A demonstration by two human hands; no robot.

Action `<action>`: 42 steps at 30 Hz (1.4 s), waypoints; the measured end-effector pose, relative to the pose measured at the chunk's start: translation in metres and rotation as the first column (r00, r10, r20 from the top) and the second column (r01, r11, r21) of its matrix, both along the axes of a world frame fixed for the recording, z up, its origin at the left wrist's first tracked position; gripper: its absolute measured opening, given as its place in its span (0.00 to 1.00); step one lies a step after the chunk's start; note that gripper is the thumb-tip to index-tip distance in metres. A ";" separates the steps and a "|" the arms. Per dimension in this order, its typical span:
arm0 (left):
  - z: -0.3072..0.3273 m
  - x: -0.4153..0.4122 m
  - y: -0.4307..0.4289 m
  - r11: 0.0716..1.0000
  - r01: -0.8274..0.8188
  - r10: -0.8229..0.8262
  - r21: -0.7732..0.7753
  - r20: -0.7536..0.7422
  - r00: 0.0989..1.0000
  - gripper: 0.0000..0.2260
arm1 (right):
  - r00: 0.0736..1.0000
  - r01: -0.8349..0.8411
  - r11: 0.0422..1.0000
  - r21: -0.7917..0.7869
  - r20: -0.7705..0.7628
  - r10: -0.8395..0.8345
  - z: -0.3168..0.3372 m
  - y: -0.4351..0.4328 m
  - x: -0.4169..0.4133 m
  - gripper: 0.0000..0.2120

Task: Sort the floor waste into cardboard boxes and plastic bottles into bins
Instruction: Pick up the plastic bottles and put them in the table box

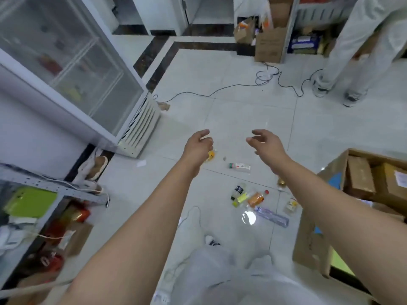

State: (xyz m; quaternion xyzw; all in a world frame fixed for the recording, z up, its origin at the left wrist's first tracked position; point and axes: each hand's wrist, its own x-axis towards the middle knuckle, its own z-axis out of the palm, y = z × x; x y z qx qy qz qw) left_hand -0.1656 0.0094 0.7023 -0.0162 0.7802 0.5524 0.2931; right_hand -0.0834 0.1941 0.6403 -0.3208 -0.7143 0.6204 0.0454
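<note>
White floor tiles (242, 73) with dark border, orange bottle (256, 198), brown cardboard box (330, 194), lime-green pack (30, 201), black cable (198, 92).

A shop's back room, by its fittings: a glass-door display fridge (72, 69) stands at the left on a white tiled floor (242, 111). Metal racks (55, 188) near left and far right hold packaged goods, with cardboard boxes (269, 45) beside the far rack and near right.

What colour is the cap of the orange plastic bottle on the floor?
Red. The small round cap shows best in the head view.
</note>
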 end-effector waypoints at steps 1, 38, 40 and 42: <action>-0.002 -0.003 -0.007 1.000 -0.021 0.021 0.001 0.012 1.000 0.18 | 1.000 -0.025 1.000 -0.010 0.015 0.025 -0.001 -0.006 -0.007 0.19; -0.404 -0.377 -0.114 0.992 -0.076 0.111 -0.099 0.421 0.900 0.15 | 0.792 0.361 0.912 -0.194 0.581 -0.189 -0.394 -0.131 -0.398 0.28; -0.475 -0.380 -0.109 0.991 -0.048 0.098 -0.124 0.439 0.893 0.15 | 0.781 0.334 0.926 -0.177 0.602 -0.166 -0.468 -0.129 -0.417 0.30; -0.548 -0.387 -0.101 0.990 -0.031 0.090 -0.135 0.453 0.887 0.15 | 0.769 0.342 0.922 -0.181 0.617 -0.164 -0.538 -0.121 -0.437 0.31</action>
